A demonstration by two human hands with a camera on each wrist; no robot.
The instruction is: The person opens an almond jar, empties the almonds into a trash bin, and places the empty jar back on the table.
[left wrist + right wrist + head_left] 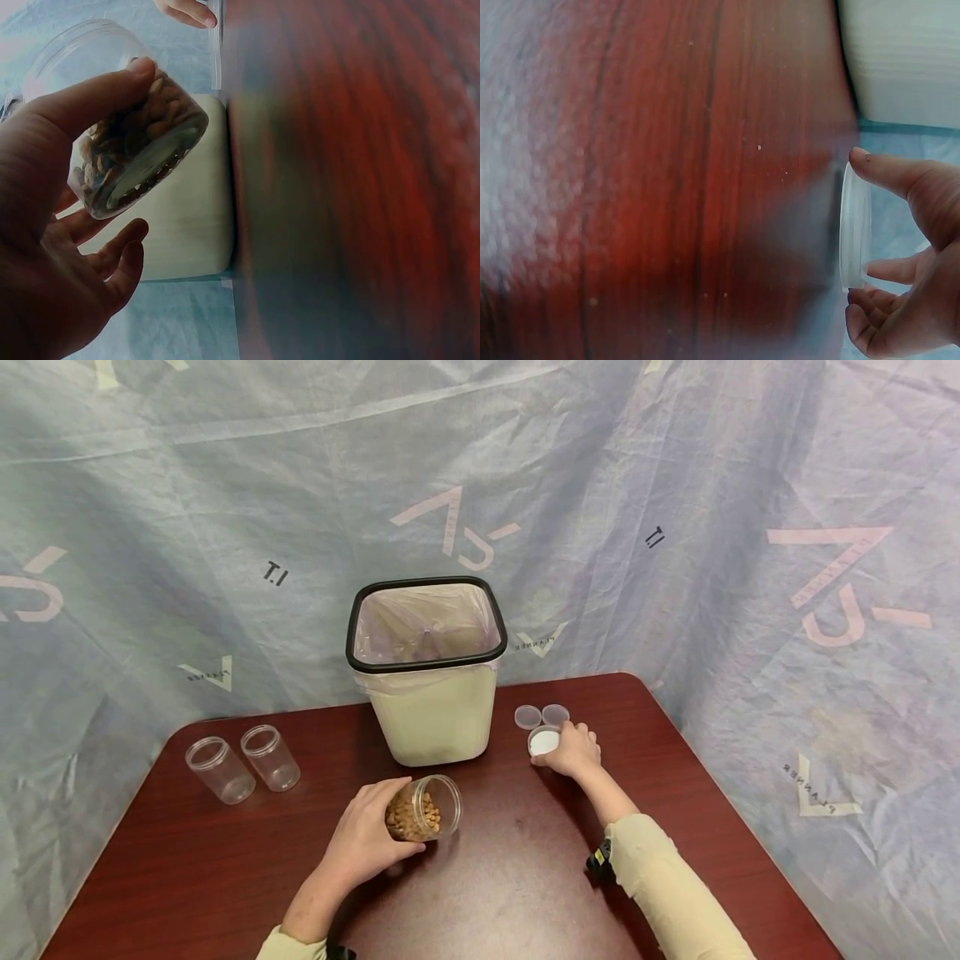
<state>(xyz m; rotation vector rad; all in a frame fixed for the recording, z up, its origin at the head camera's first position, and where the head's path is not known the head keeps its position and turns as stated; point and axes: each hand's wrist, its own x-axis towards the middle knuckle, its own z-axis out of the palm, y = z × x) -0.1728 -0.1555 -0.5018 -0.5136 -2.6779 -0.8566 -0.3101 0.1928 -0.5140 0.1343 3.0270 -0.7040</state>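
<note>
My left hand [369,831] grips a clear plastic jar [441,806] above the table, tilted with its open mouth toward the right. Brown nut-like pieces [154,112] fill its lower part; their exact kind is hard to tell. At the back right, my right hand [576,750] holds a round lid [543,742] with a white disc inside, thumb and fingers on opposite sides of the rim. In the right wrist view the lid [855,229] appears edge-on, close to the table surface. Two more clear lids [528,717] lie just beyond it.
A cream trash bin [435,714] with a black rim and a plastic liner stands at the back middle of the dark red table [517,877]. Two clear jars without lids [221,770] stand at the left. A grey printed cloth [315,510] hangs behind the table.
</note>
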